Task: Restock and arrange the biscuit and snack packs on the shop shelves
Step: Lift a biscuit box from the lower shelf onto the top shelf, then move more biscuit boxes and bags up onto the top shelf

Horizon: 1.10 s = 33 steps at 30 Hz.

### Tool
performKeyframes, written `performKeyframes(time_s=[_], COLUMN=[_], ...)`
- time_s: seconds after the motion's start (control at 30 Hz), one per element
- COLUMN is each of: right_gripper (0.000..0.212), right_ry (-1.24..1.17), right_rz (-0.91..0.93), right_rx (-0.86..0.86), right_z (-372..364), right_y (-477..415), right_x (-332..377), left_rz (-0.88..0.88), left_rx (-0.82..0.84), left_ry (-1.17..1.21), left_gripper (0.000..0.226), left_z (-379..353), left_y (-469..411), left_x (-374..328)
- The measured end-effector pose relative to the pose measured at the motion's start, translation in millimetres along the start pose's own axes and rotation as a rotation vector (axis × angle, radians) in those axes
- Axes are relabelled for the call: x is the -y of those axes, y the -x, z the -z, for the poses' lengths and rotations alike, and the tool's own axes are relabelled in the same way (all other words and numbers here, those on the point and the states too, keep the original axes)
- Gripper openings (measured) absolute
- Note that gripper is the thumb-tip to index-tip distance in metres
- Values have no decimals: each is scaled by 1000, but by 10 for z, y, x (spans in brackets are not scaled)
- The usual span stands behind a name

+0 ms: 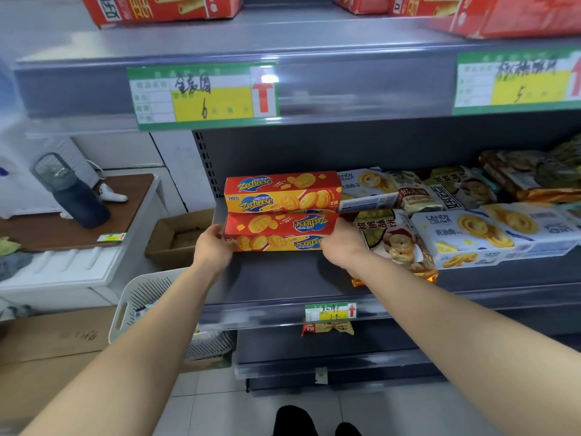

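Two red-and-yellow Zecheese biscuit boxes lie lengthwise on the middle shelf [276,281]. The rear box [283,191] sits against the back, print upright. The front box [279,232] lies just before it, print upside down. My left hand [213,247] grips the front box's left end and my right hand [341,243] grips its right end. The fingers of both hands are hidden behind the box ends. To the right lie a brown cookie bag [393,243] and white Landy Castle butter cookie packs [465,237].
Red snack boxes [160,7] stand on the upper shelf above green price tags [204,96]. A white plastic basket [147,297] and cardboard cartons [176,237] sit at lower left. A dark bottle [72,190] stands on a side table. A small pack [327,328] lies on the lower shelf.
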State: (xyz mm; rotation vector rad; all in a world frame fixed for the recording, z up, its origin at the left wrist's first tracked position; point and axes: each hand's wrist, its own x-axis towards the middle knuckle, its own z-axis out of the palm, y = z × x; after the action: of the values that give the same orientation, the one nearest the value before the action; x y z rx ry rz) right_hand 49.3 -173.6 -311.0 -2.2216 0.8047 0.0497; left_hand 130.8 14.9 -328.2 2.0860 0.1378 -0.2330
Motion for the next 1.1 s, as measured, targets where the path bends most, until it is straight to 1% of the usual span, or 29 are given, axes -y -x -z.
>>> performKeyframes(time_s=[0.07,0.2,0.37,0.47,0.6,0.7,0.8,0.9,1.1], right_gripper=[37,30,35,37,38,41,40,40,36], right_ry=[21,39,14,-16,-73,-87,-98,-111,-131], right_rz=[29,148,307,418,572,683,776,820,856], right_rx=[-1,18,30,19,-42,-109,-178,-234,-345], right_z=[95,280,584,858,1292,1622,1977,2292,2829], right_y=[159,533,1092,1418,1797,2024,2203,2296,2292], right_x=[50,126,217,238,313,385,421,423,382], left_rz=[4,-96,-250,-330,-460,-577,-653,-708,-813], left_rx=[-51,-73,-37,-49,-94,-164,-194,-204,-213], left_ry=[-80,-157,-186,-192,-169,-185,-146,-110,-125], left_gripper=[56,42,34,33,34,29,25,23,23], left_z=[45,81,88,133,274,375,429,428,331], left_y=[95,434,1114,1543,2077,2414,2733,2960,3206], left_x=[-33,-165,-467,-713,-1146,-1476,-1809,-2102,-2597])
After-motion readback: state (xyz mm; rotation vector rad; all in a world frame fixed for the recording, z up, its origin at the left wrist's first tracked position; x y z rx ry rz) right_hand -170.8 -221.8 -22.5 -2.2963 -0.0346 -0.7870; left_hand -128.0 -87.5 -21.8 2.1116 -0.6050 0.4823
